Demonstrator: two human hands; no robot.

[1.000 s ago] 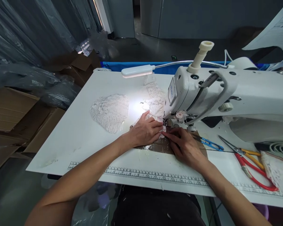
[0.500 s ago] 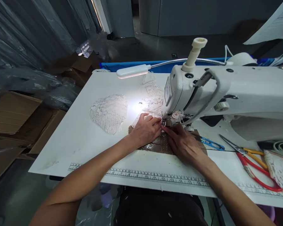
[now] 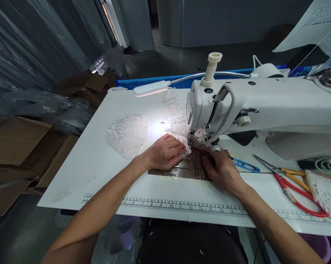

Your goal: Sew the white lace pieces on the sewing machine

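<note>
has a white table (image 3: 99, 179) beneath the sewing machine (image 3: 272, 99). shows white lace (image 3: 175, 106) along the machine's left side up to its needle, and a loose lace piece (image 3: 128, 135) farther left. shows red-handled scissors (image 3: 286, 190) in front of the machine's arm. lays the left hand (image 3: 165, 151) on the lace, left of the needle; cannot tell if pinching. rests the right hand (image 3: 222, 167) right of the needle, fingers bent; cannot tell if clamped.
</note>
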